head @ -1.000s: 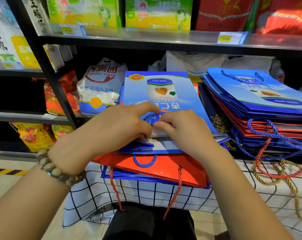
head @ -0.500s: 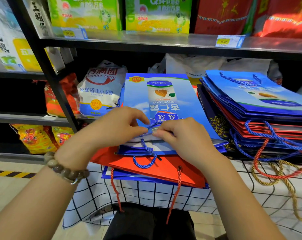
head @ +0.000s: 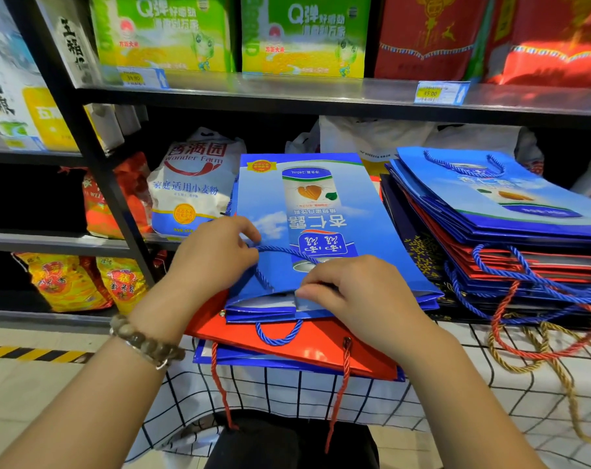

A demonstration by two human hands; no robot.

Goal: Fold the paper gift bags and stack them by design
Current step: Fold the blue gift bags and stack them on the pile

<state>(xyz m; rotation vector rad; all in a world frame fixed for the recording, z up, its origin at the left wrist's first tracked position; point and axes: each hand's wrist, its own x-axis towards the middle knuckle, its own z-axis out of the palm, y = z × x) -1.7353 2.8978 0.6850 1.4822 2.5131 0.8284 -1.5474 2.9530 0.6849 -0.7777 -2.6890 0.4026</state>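
Observation:
A blue gift bag with a drink-can picture lies flat on top of a red gift bag and another blue one, near the table's front edge. My left hand pinches the blue rope handle that lies across the bag's face. My right hand grips the bag's open mouth edge with curled fingers. To the right stands a tall stack of folded bags, blue ones on top, red and dark ones beneath, with rope handles hanging off the front.
The bags rest on a white cloth with a black grid over a table. Behind stands a black shelf unit with rice boxes, a flour sack and red packages. Floor with a yellow-black stripe lies at left.
Both hands drew apart a little along the bag's mouth. The rope handle, bunched between them before, now lies stretched across the bag's face.

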